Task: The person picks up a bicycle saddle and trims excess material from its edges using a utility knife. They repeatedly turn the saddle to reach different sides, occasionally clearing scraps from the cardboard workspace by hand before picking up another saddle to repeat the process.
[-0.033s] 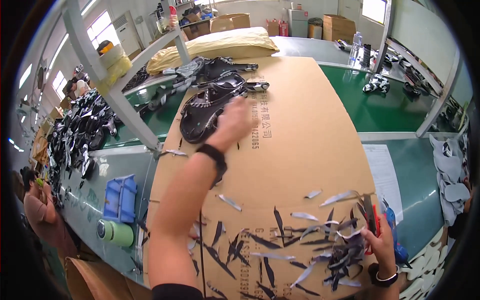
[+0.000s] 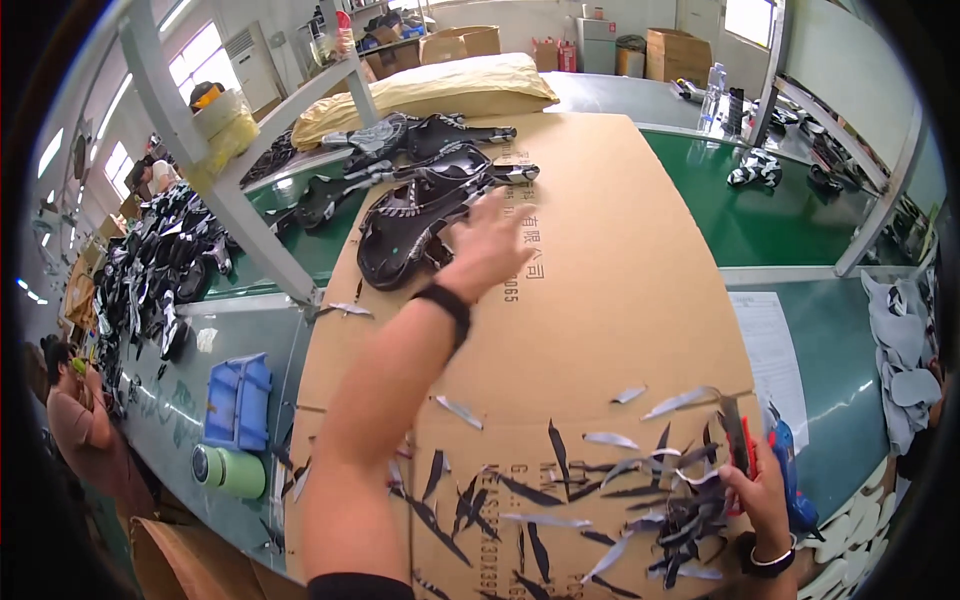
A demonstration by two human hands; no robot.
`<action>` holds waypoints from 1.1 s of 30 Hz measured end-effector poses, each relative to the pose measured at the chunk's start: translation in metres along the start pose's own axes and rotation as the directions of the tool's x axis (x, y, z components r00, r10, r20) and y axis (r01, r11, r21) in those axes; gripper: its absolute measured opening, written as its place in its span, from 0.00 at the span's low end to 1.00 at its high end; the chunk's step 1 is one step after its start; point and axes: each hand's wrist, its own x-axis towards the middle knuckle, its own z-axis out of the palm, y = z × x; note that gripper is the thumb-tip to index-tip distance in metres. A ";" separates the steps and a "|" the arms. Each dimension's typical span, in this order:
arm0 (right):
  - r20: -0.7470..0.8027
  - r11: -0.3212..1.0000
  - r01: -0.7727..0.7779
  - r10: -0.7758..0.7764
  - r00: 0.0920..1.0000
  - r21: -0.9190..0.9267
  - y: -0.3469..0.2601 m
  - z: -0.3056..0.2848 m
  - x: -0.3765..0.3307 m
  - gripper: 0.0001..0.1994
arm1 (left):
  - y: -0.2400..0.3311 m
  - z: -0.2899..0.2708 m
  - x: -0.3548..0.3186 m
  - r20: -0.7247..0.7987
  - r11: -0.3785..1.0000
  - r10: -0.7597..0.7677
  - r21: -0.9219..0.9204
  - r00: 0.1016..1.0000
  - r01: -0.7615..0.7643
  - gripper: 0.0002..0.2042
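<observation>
My left hand (image 2: 492, 242) is stretched over the cardboard with its fingers spread, holding nothing. It is just right of a black moulded part with a sole-like pad and toothed edges (image 2: 395, 240); whether it touches the part I cannot tell. Similar black parts (image 2: 435, 138) lie behind this one. At the lower right, my right hand (image 2: 760, 490) is closed round a red-handled cutter (image 2: 743, 440) with a dark upper end. Beside that hand, black and silver-grey strip scraps (image 2: 690, 515) are heaped and scattered on the cardboard sheet (image 2: 600, 310).
On the left stand a blue bin (image 2: 238, 402) and a green bottle (image 2: 228, 470). A pile of black parts (image 2: 160, 250) lies beyond a metal post (image 2: 225, 190). Paper sheets (image 2: 770, 350) and a blue object (image 2: 795, 490) lie at the right. Another person (image 2: 85, 420) is far left.
My left hand has moved slightly right and nearer, away from the black part, and its fingers have spread. My right hand keeps the red-handled cutter in nearly the same place.
</observation>
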 end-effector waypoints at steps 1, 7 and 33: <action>0.057 0.991 -0.093 0.088 0.995 0.093 0.004 0.001 -0.002 0.24 | 0.001 0.008 0.012 -0.063 0.987 0.109 0.123 0.992 -0.101 0.31; 0.020 0.840 0.354 -0.380 0.925 -0.412 0.049 0.010 0.016 0.21 | -0.061 0.056 0.075 -0.134 0.845 -0.031 0.526 0.990 0.097 0.20; 0.417 0.752 0.530 -0.369 0.831 -0.391 0.048 0.007 -0.010 0.20 | 0.118 0.023 -0.257 0.403 0.929 0.223 -0.364 0.887 -0.068 0.38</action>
